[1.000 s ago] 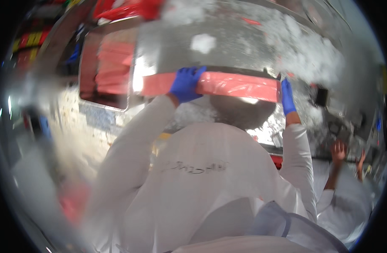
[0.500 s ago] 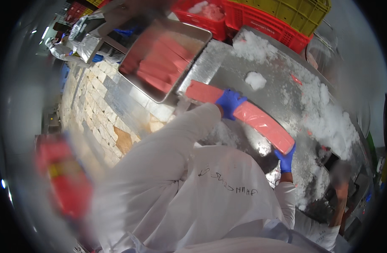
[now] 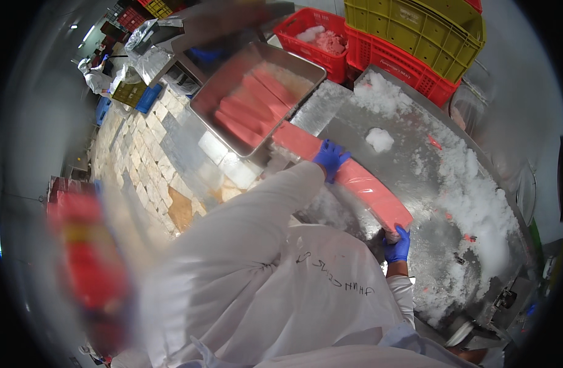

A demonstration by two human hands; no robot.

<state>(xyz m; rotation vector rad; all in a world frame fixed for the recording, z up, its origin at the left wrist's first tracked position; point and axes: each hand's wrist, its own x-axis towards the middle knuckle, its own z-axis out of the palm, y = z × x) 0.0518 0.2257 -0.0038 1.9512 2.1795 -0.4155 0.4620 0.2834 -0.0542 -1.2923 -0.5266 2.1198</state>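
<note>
The left hand (image 3: 330, 158), in a blue glove, lies on top of a long pink slab of frozen fish (image 3: 343, 175), its fingers curled over the slab's upper face about a third of the way along from the far end. The right hand (image 3: 397, 246), gloved the same, closes around the slab's near end from below, the fingers wrapped up against its underside and edge. Between the two hands the slab is carried level over a steel table (image 3: 416, 172), its far end reaching the corner of a steel tray (image 3: 257, 98). The tray holds more pink slabs (image 3: 250, 104) laid side by side and stands to the left of the table, above a tiled floor (image 3: 146, 159). Crushed ice (image 3: 465, 196) is heaped along the right side of the table, and one separate lump of ice (image 3: 379, 139) lies just beyond the held slab. Behind the table a red crate (image 3: 318, 37) with pale pink pieces in it stands beside a second red crate (image 3: 410, 67), and a yellow crate (image 3: 416, 24) is stacked on that second one. The person's white sleeves and apron (image 3: 293, 288) fill the lower middle of the head view. A blurred red shape (image 3: 85, 245) sits at the lower left, too smeared to make out.
</note>
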